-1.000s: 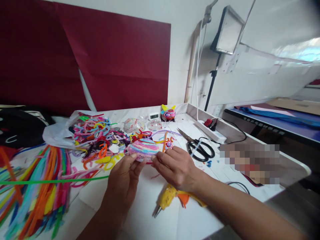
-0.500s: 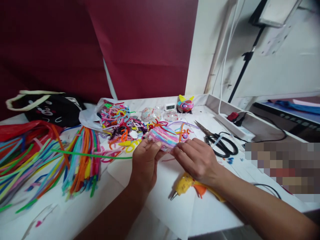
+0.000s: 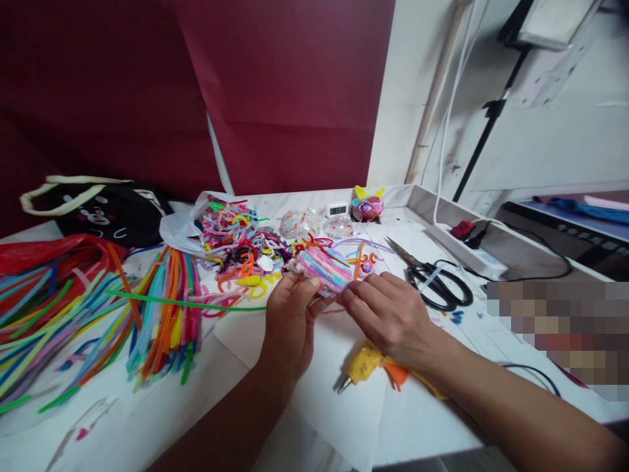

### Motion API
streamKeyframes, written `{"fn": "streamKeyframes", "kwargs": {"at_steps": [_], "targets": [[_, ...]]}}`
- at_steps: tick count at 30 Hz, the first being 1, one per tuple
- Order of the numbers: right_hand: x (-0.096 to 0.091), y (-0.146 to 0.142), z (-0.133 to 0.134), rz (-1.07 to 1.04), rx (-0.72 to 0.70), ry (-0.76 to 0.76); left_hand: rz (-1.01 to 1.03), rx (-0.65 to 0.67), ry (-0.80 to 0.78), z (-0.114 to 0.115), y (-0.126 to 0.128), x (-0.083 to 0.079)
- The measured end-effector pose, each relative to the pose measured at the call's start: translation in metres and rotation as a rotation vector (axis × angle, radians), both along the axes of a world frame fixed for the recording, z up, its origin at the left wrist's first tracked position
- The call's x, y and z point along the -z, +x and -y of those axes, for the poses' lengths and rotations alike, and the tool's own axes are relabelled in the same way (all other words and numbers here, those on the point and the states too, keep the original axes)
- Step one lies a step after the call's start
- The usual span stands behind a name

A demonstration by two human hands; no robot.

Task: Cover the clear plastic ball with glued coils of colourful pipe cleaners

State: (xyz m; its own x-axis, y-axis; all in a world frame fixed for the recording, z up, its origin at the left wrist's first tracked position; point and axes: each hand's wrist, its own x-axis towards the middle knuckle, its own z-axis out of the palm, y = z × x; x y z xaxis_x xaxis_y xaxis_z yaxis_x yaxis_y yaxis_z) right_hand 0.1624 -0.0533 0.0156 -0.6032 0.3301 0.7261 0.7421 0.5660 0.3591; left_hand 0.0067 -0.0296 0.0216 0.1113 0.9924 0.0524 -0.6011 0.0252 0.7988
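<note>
Pastel-striped and fuzzy, the pipe-cleaner ball (image 3: 325, 269) sat just above the white table (image 3: 236, 367), pinched between both your hands. Your left hand (image 3: 289, 321) gripped its near left edge, and your right hand (image 3: 388, 314) closed its fingertips on the right side. A yellow glue gun (image 3: 363, 364) lay under your right wrist. Black scissors (image 3: 439, 283) rested to the right, with a heap of cut pipe cleaners (image 3: 236, 239) just behind the ball.
</note>
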Motion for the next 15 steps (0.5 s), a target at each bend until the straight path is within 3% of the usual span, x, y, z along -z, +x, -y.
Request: {"fn": "streamKeyframes", "kwargs": {"at_steps": [15], "targets": [[0.0003, -0.0035, 0.0002, 0.082, 0.062, -0.037, 0.071, -0.032, -0.068, 0.0029, 0.0010, 0.0014]]}}
